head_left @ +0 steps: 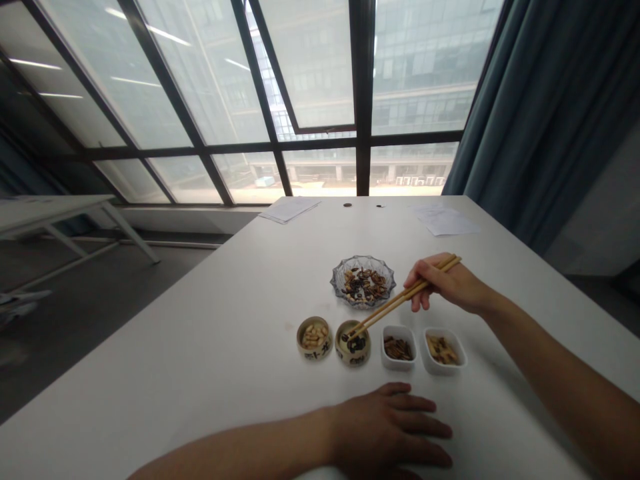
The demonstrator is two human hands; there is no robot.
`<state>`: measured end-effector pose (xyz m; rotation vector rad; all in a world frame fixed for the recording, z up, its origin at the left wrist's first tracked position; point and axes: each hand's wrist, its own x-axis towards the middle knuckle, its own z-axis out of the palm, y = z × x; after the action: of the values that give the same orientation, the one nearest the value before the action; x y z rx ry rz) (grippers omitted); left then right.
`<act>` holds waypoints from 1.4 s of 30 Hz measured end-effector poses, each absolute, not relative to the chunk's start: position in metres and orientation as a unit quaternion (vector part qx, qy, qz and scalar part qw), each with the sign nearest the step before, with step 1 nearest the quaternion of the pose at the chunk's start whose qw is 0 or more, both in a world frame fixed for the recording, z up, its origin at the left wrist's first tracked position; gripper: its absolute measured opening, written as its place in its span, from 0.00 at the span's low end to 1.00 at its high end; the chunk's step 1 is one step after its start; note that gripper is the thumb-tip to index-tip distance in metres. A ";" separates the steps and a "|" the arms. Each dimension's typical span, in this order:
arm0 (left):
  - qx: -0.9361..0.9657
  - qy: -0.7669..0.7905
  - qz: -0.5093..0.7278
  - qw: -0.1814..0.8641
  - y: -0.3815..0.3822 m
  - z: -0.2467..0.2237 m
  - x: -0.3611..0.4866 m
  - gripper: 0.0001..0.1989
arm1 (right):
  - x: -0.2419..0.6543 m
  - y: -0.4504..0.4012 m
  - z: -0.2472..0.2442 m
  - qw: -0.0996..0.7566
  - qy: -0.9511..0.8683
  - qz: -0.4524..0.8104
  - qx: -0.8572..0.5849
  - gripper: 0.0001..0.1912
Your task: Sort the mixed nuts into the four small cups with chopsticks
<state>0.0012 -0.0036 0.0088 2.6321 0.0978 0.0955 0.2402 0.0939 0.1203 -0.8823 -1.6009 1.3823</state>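
My right hand (440, 281) is closed around a pair of wooden chopsticks (395, 301). Their tips are inside a round beige bowl (353, 361) that holds dark pieces. My left hand (393, 430) lies on the table with its fingers spread, holding nothing, in front of the containers. Left of that bowl is a similar one (314, 355) with pale nuts. To its right stand a white square dish (399, 364) of brown strips and another white dish (445, 367) with yellowish pieces. Behind them sits a scalloped glass plate (339, 293) with mixed dark and brown pieces.
The containers stand on a white table (225, 320). Papers (289, 210) lie at its far left, and more sheets (445, 220) at the far right. Two small dark spots show at the far edge. Another table (55, 212) stands at the left, and a blue curtain (540, 120) hangs at the right.
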 end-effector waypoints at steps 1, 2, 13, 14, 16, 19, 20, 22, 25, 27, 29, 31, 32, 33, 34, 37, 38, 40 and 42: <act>0.967 0.036 0.034 0.252 -0.004 0.009 0.001 0.26 | 0.240 0.094 0.120 0.413 -0.635 0.552 -0.348 0.31; 0.966 0.037 0.034 0.254 -0.004 0.009 0.001 0.26 | 0.240 0.094 0.120 0.415 -0.634 0.554 -0.345 0.30; 0.963 0.040 0.028 0.265 -0.004 0.005 0.002 0.26 | 0.244 0.096 0.116 0.394 -0.654 0.558 -0.326 0.28; 0.963 0.039 0.030 0.265 -0.004 0.005 0.002 0.26 | 0.244 0.096 0.117 0.388 -0.659 0.555 -0.326 0.27; 0.963 0.037 0.033 0.266 -0.003 0.004 0.002 0.26 | 0.245 0.096 0.119 0.376 -0.670 0.553 -0.324 0.24; 0.963 0.037 0.034 0.267 -0.003 0.005 0.001 0.26 | 0.246 0.097 0.119 0.365 -0.678 0.555 -0.313 0.19; 0.963 0.037 0.033 0.266 -0.003 0.005 0.001 0.26 | 0.246 0.097 0.119 0.361 -0.680 0.558 -0.310 0.17; 0.963 0.038 0.031 0.267 -0.004 0.005 0.001 0.26 | 0.247 0.097 0.118 0.350 -0.683 0.564 -0.305 0.15; 0.962 0.039 0.025 0.268 -0.004 0.006 0.001 0.27 | 0.250 0.098 0.117 0.326 -0.690 0.573 -0.297 0.14; 0.962 0.041 0.023 0.268 -0.003 0.007 0.001 0.27 | 0.253 0.099 0.117 0.311 -0.696 0.578 -0.291 0.13; 0.962 0.043 0.023 0.268 -0.003 0.008 0.000 0.27 | 0.255 0.100 0.117 0.294 -0.703 0.582 -0.283 0.13; 0.962 0.043 0.023 0.268 -0.003 0.008 0.000 0.27 | 0.257 0.100 0.118 0.281 -0.711 0.584 -0.274 0.12; 0.962 0.041 0.024 0.268 -0.003 0.008 0.000 0.27 | 0.258 0.101 0.118 0.275 -0.716 0.583 -0.269 0.12; 0.963 0.041 0.025 0.267 -0.003 0.008 0.000 0.27 | 0.259 0.101 0.119 0.272 -0.719 0.582 -0.265 0.12; 0.963 0.040 0.025 0.266 -0.003 0.008 0.000 0.27 | 0.260 0.101 0.120 0.270 -0.723 0.580 -0.261 0.11; 0.963 0.041 0.021 0.265 -0.003 0.008 -0.001 0.27 | 0.262 0.101 0.122 0.270 -0.730 0.574 -0.254 0.10; 0.963 0.042 0.020 0.266 -0.003 0.007 -0.001 0.27 | 0.262 0.100 0.123 0.272 -0.731 0.572 -0.253 0.10; 0.963 0.044 0.020 0.267 -0.003 0.007 -0.002 0.27 | 0.264 0.100 0.125 0.275 -0.732 0.570 -0.255 0.10; 0.962 0.044 0.021 0.267 -0.003 0.007 -0.002 0.27 | 0.265 0.100 0.126 0.279 -0.729 0.569 -0.259 0.10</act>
<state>-0.0019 -0.0032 0.0073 2.5977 0.1192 0.0553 0.2650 0.1001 0.1262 -0.6957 -1.9564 1.5254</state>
